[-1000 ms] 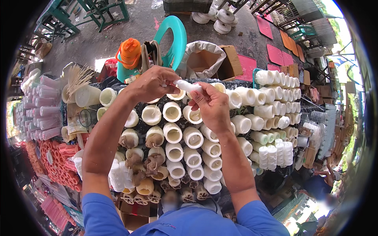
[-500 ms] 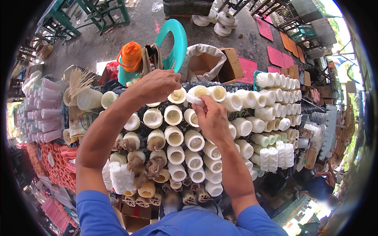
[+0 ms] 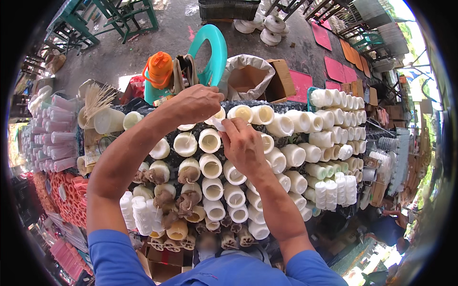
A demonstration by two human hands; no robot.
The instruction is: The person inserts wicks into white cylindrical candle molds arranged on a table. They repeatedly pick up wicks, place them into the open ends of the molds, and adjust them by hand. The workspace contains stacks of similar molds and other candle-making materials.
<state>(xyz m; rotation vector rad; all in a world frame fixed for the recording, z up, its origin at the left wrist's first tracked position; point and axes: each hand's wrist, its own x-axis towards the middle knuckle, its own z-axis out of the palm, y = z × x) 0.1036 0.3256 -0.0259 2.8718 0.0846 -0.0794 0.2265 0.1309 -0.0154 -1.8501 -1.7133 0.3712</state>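
Observation:
Rows of pale, hollow wax candles [image 3: 210, 165] with thin wicks lie before me, most with their round openings facing up. My left hand [image 3: 202, 101] is closed above the far rows, its fingertips near a candle [image 3: 220, 113]; what it holds, if anything, is hidden. Between the thumb and fingers of my right hand [image 3: 243, 145] is a small white piece [image 3: 218, 124], whose kind I cannot make out. It is at that same candle, just below my left hand. To the right of it, another candle [image 3: 240, 113] shows its creamy opening. Brown lumps [image 3: 189, 173] cover some candles on the left.
Beyond the candles stand a teal plastic chair [image 3: 213, 50] with an orange jug [image 3: 159, 69] on it, an open white sack [image 3: 260, 71] and a cardboard box [image 3: 280, 78]. A bundle of pale sticks [image 3: 99, 97] and pinkish wrapped cylinders [image 3: 59, 126] are at the left.
My right hand has moved left with the small white piece, from one far-row candle to the one beside it. My left hand has shifted slightly right, still closed.

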